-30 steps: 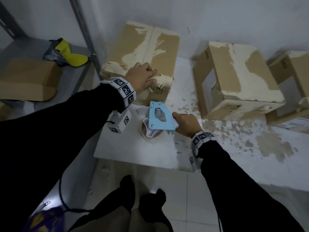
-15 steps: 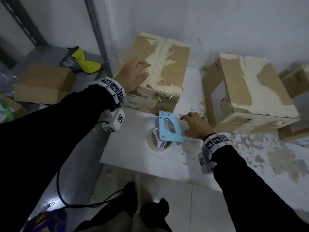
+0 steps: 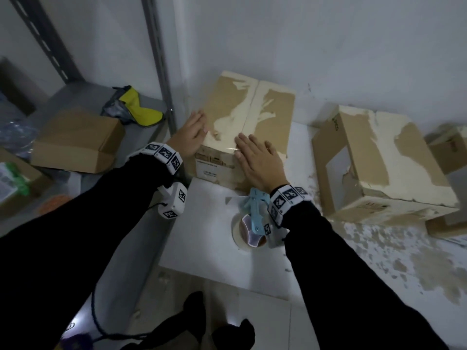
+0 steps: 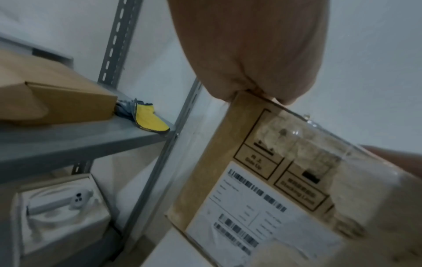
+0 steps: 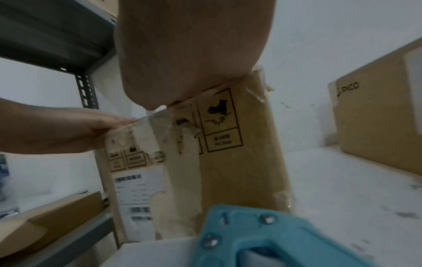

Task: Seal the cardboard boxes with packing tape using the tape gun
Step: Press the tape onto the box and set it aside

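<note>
A cardboard box (image 3: 262, 107) with torn, peeled top flaps stands on the white table (image 3: 207, 248) against the wall. My left hand (image 3: 192, 133) lies flat with straight fingers on the box's near left top edge. Flat on the near right part of the top presses my right hand (image 3: 257, 160), fingers straight. A strip of clear tape (image 4: 319, 144) runs over the near top edge and down the front. The blue tape gun (image 3: 254, 213) with its tape roll (image 3: 242, 236) lies on the table by my right wrist, held by neither hand.
A second worn box (image 3: 379, 157) stands to the right, with more boxes (image 3: 449, 147) behind it. A grey metal shelf (image 3: 75, 102) at left carries a flat carton (image 3: 75, 140) and a yellow pouch (image 3: 136, 107). Its upright post (image 3: 161, 64) stands close to my left hand.
My right hand let go of the tape gun, left it on the table, and moved up onto the box top. My left hand slid to the box's left top edge.
</note>
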